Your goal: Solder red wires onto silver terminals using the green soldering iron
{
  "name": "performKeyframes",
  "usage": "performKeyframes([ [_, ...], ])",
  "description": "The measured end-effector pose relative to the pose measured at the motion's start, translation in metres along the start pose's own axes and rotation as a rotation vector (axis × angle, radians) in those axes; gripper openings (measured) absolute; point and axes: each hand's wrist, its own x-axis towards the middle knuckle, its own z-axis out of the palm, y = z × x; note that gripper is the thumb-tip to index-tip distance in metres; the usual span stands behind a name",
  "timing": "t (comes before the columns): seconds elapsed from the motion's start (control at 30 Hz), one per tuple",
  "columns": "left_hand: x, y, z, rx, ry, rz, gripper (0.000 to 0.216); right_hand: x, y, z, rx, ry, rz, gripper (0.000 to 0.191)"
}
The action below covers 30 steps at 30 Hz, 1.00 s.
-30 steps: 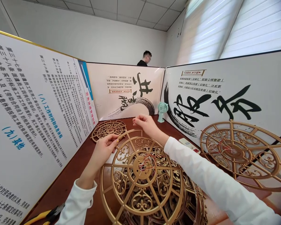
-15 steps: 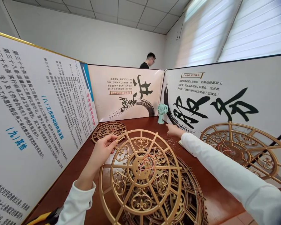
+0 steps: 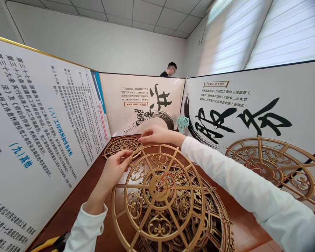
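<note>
A round gold openwork frame (image 3: 128,185) with scrollwork and spokes rests tilted on a stack of similar darker frames (image 3: 220,210). Thin red and white wires (image 3: 168,180) bunch at its hub. My left hand (image 3: 117,168) is closed, thumb and fingers pinching the frame's upper-left rim. Just beyond the frame's top edge is my right hand (image 3: 161,135), its fingertips drawn together near the left hand. Whatever those fingertips hold, if anything, is too small to make out.
Another round openwork frame (image 3: 120,146) lies at the back left, and a larger gold one (image 3: 273,143) leans at the right. Printed panels (image 3: 141,105) wall in the brown table (image 3: 86,189). A mint-green fan (image 3: 183,121) stands behind my right wrist. Yellow-black handles (image 3: 48,243) show at lower left. A person (image 3: 169,70) is beyond the panels.
My right hand has moved left from beside the mint-green fan to the frame's top edge, near my left hand. The left hand keeps its place on the rim.
</note>
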Motion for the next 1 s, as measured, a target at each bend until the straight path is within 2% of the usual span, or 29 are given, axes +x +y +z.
performKeyframes([
  [0.13,0.000,0.001,0.001,-0.026,-0.023,0.025,0.033,0.008,-0.005,0.015,0.035,-0.069,0.002,0.006],
  [0.27,0.000,0.002,0.001,-0.030,-0.027,0.032,0.031,0.009,-0.002,0.022,0.064,-0.025,0.061,0.013],
  [0.47,0.001,-0.004,-0.001,-0.024,-0.038,0.044,0.031,0.009,0.006,0.026,-0.025,0.201,0.129,0.021],
  [0.57,0.002,-0.008,-0.001,-0.041,-0.039,0.032,0.032,0.009,0.019,0.016,-0.088,0.286,0.199,0.016],
  [0.73,0.003,-0.011,-0.001,-0.039,-0.046,0.028,0.031,-0.008,0.061,-0.024,-0.322,0.396,0.392,0.007],
  [0.83,0.003,-0.012,-0.002,-0.036,-0.044,0.036,0.030,-0.028,0.087,-0.041,-0.417,0.343,0.557,0.017],
  [0.9,0.003,-0.012,-0.002,-0.040,-0.046,0.038,0.030,-0.037,0.097,-0.043,-0.424,0.265,0.630,0.025],
  [1.0,0.004,-0.011,-0.001,-0.057,-0.045,0.035,0.029,-0.039,0.093,-0.035,-0.347,0.135,0.590,0.025],
])
